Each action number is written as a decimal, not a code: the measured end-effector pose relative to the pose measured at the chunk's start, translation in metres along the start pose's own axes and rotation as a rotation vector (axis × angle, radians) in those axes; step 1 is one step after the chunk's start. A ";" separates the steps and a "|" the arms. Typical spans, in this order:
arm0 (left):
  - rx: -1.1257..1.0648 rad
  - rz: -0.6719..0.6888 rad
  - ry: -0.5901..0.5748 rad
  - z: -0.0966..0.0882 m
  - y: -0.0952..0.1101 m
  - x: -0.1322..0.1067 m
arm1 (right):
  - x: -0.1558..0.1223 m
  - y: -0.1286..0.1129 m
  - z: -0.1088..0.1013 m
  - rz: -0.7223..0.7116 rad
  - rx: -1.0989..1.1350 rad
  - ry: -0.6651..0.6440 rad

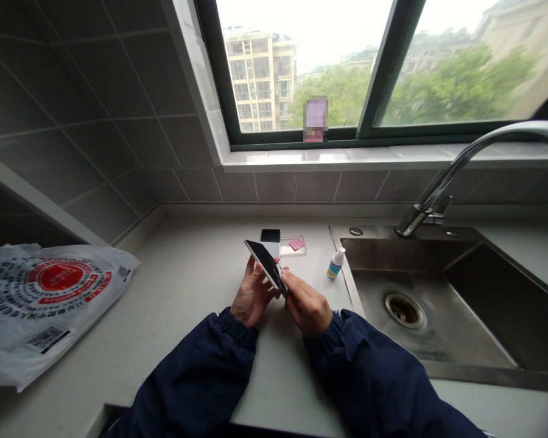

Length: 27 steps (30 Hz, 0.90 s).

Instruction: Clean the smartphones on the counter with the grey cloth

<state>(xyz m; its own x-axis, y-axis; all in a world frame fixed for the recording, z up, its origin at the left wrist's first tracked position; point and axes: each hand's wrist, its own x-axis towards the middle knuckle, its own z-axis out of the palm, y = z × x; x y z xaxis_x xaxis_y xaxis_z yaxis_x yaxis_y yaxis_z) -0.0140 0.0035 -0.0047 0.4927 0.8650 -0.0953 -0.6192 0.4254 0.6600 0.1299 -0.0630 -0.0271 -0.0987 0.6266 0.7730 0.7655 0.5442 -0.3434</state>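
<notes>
Two navy sleeves [196,365] with white trim at the cuffs reach in over the near edge of the pale countertop [173,286]. The person's left hand [251,298] grips a smartphone [262,259] by its side, the thumb and fingers closed about it. The phone is held tilted, raised off the surface, its dark screen face showing. The right hand [311,307] has its fingers bent against the phone's lower end; whether they pinch it or only press on it cannot be told.

To the left, a white plastic bag [13,340] with red and black print lies along the surface's left edge. To the right, a stainless steel sink [447,322] with a round drain [405,310] is set into the surface. A small white-topped spray bottle [335,263] stands upright near the sink's left edge.

Past the hands, toward the far edge, a second smartphone [270,235] lies flat, partly hidden by the held one. Just right of it lies a clear phone case [285,249] with a pink piece [296,244] in it. A chrome faucet [447,173] rises behind the sink, and a window [372,67] fills the wall beyond.
</notes>
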 end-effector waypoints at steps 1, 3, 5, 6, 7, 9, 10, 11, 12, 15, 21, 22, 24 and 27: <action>0.021 -0.002 0.012 -0.002 0.000 0.001 | 0.000 0.001 0.001 0.005 0.012 0.012; 0.047 -0.012 0.020 -0.004 0.000 0.002 | -0.002 0.003 0.002 0.020 0.018 0.028; 0.060 -0.016 0.007 -0.004 0.000 0.003 | -0.003 0.005 0.003 0.029 0.018 0.035; 0.067 -0.012 -0.001 -0.005 0.001 0.003 | -0.004 0.005 0.004 0.029 0.023 0.035; 0.075 -0.007 -0.008 -0.005 0.001 0.003 | -0.004 0.005 0.003 0.025 0.031 0.036; 0.094 -0.009 -0.023 -0.004 0.001 0.002 | -0.003 0.004 0.002 0.011 0.058 0.045; 0.104 -0.014 -0.030 -0.004 0.001 0.002 | -0.002 0.002 0.001 0.005 0.076 0.051; 0.117 -0.019 -0.037 -0.004 0.000 0.002 | -0.001 0.001 0.000 0.003 0.095 0.057; 0.132 -0.021 -0.042 -0.003 -0.001 0.001 | -0.001 -0.001 -0.001 0.006 0.112 0.062; 0.176 -0.005 -0.055 -0.002 -0.002 0.001 | 0.000 -0.007 -0.003 0.026 0.160 0.067; 0.246 0.044 -0.054 -0.003 -0.006 0.002 | -0.003 -0.005 0.001 0.053 0.213 0.048; 0.250 0.044 -0.048 -0.003 -0.006 0.002 | -0.004 -0.004 0.002 0.062 0.209 0.047; 0.252 0.038 -0.033 -0.005 -0.008 0.003 | -0.006 0.000 0.005 0.074 0.198 0.043; 0.248 0.039 -0.005 -0.006 -0.009 0.003 | -0.009 0.003 0.008 0.101 0.185 0.049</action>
<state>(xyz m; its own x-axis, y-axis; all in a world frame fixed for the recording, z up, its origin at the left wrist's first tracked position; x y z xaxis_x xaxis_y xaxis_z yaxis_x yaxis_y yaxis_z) -0.0107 0.0037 -0.0152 0.4747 0.8779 -0.0631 -0.4690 0.3129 0.8259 0.1278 -0.0621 -0.0395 0.0066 0.6579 0.7531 0.6394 0.5763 -0.5091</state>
